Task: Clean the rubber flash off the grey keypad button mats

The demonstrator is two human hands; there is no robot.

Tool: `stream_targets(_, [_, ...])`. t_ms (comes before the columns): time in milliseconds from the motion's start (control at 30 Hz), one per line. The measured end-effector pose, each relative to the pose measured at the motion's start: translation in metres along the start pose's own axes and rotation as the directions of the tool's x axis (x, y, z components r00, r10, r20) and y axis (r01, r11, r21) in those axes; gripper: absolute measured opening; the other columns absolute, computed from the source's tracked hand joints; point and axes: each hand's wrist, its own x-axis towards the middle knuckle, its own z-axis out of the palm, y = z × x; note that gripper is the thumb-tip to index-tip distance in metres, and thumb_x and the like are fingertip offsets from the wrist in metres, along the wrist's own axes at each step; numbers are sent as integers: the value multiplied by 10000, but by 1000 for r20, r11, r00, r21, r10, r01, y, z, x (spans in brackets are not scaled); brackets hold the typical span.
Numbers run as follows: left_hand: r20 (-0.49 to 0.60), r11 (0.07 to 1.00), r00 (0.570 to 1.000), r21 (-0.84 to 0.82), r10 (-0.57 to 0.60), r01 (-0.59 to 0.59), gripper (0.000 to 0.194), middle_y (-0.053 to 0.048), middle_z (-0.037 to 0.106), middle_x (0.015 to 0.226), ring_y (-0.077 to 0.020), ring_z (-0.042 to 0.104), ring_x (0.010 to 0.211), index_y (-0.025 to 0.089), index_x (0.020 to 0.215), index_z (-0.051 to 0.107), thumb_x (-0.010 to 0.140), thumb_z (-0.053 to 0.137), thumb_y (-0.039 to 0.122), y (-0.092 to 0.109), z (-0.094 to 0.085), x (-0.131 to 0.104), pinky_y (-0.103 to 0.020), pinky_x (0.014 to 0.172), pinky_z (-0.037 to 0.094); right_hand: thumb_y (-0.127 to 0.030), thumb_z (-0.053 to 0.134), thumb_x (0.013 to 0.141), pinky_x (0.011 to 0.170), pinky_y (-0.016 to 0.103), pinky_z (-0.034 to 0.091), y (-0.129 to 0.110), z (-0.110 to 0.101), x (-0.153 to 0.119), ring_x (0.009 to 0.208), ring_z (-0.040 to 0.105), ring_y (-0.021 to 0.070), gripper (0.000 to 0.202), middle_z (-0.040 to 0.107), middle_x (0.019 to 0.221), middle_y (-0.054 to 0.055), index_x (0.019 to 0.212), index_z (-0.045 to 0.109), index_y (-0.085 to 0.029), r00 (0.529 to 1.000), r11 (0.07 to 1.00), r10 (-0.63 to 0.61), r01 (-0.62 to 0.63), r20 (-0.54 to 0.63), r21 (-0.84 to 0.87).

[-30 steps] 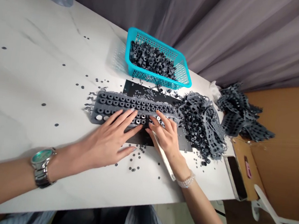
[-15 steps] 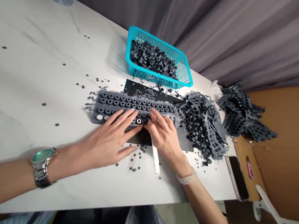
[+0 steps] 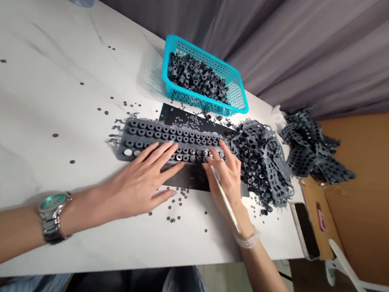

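Right hand [image 3: 225,181] has been shifted rightward along the ring sheet [image 3: 140,138] since the last frame, and the tail of the white stick [image 3: 226,196] has been swung back toward the wrist. Left hand [image 3: 136,181] unmoved: fingers spread flat on the front rows, sheet pressed down, nothing gripped. White stick is pinched in the right fingers; its working tip is hidden, so contact with a ring can't be told.

Loose dark discs [image 3: 172,220] are scattered on the white surface [image 3: 24,157] in front. Ring sheet is laid flat beyond them, partly over a black mat [image 3: 191,178], partly on bare surface at its left end.

Progress, judged: sheet only partly worked. Pale spots are seen in the front row, taken as cleared holes; rings are still seated in the back rows. Count can't be made, hands cover the middle.

Right of the sheet, loose rings are heaped with perforated scrap webbing [image 3: 278,165]. Farther back, a turquoise basket [image 3: 202,101] is well stocked with separated rings, so plenty appears finished.
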Motion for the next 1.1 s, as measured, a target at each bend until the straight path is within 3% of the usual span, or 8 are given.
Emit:
stream_targets(167, [0, 1000, 1000, 5, 4, -4, 576, -159, 254, 1609, -331, 216, 1485, 178, 1420, 497, 932, 501, 484, 0, -2, 0, -526, 1206, 193, -190, 515, 972, 922, 418, 453, -18, 8, 10, 1327, 523, 265, 74, 729, 1156, 85, 969, 561, -248, 995, 995, -94, 93, 36, 27])
stream_targets(567, [12, 1000, 1000, 21, 4, -4, 581, -172, 240, 1611, -334, 220, 1484, 176, 1417, 499, 932, 497, 495, 0, 0, 0, -521, 1205, 195, -131, 481, 974, 973, 397, 452, -17, 16, 7, 1369, 477, 237, 121, 709, 1187, 124, 973, 561, -223, 986, 989, -148, 148, 76, 12])
stream_targets(667, [1, 1000, 1000, 11, 1, -1, 577, -160, 263, 1605, -328, 231, 1482, 184, 1417, 500, 928, 507, 489, 1, -1, 0, -518, 1206, 196, -126, 447, 980, 961, 408, 485, -18, 15, 7, 1345, 506, 238, 142, 687, 1227, 146, 991, 552, -221, 989, 990, -128, 122, 73, 74])
stream_targets(733, [-9, 1000, 1000, -7, 1, -1, 568, -153, 277, 1602, -328, 237, 1480, 183, 1409, 510, 925, 517, 479, 1, -1, 0, -519, 1206, 198, -150, 446, 984, 953, 417, 509, -20, 13, 6, 1298, 555, 239, 127, 664, 1269, 149, 988, 546, -229, 998, 987, -55, 48, 39, 152])
stream_targets(800, [-15, 1000, 1000, -14, -1, 1, 553, -151, 285, 1599, -330, 236, 1480, 180, 1395, 528, 925, 518, 472, 1, -2, 0, -519, 1206, 201, -193, 451, 990, 937, 404, 540, -23, 10, 6, 1243, 602, 224, 102, 651, 1291, 138, 984, 539, -242, 995, 957, 99, -96, 3, 273])
stream_targets(933, [4, 1000, 1000, 12, 3, -3, 550, -170, 271, 1600, -330, 218, 1485, 179, 1397, 526, 936, 494, 478, 2, -3, 0, -520, 1202, 206, -271, 459, 999, 1000, 435, 533, -26, 0, 8, 1305, 550, 218, 108, 723, 1147, 80, 911, 520, -254, 910, 741, 405, -384, 90, 551])
stream_targets(1000, [19, 1000, 1000, 18, 4, -4, 552, -177, 268, 1599, -332, 214, 1486, 180, 1407, 516, 943, 482, 478, 2, -3, 1, -521, 1201, 207, -287, 477, 994, 1046, 477, 496, -26, -4, 10, 1333, 521, 231, 152, 750, 1051, 63, 849, 503, -249, 879, 649, 462, -426, 119, 631])
stream_targets(1100, [19, 1000, 1000, 4, 4, -4, 552, -162, 260, 1605, -334, 206, 1487, 189, 1419, 503, 942, 485, 466, 1, -3, 1, -517, 1200, 213, -302, 499, 987, 1052, 496, 482, -25, -6, 12, 1335, 517, 247, 185, 760, 1000, 67, 811, 499, -244, 858, 597, 499, -442, 121, 669])
